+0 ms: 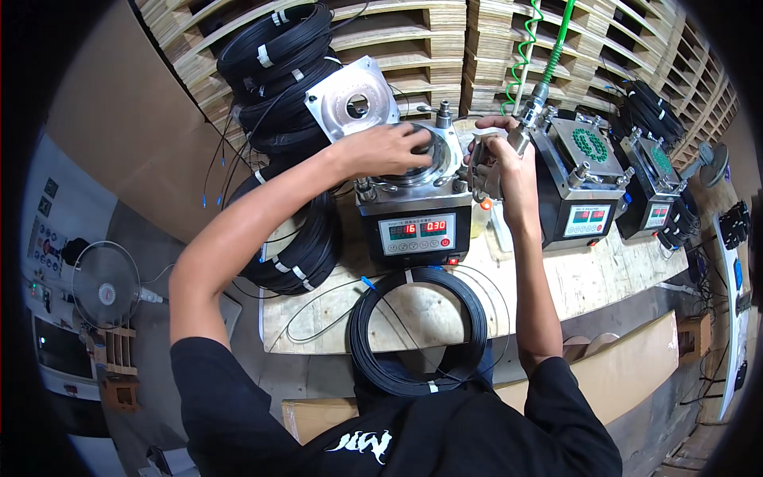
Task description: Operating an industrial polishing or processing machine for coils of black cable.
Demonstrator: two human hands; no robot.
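My left hand reaches over the round top of a benchtop machine with a red digital display. Its fingers curl onto a dark round pad seated in the metal ring. In my right hand is a metal air blow gun, joined by a fitting to a green air hose. The gun is just right of the machine's top. A square silver plate with a central round hole leans behind my left hand. A coil of black cable rests at the table's front edge, in front of the machine.
Stacked coils of black cable stand on the left. Two similar machines with green-dotted top plates are on the right. A small bottle with an orange cap sits beside the near machine. Wooden pallets rise behind the wooden tabletop.
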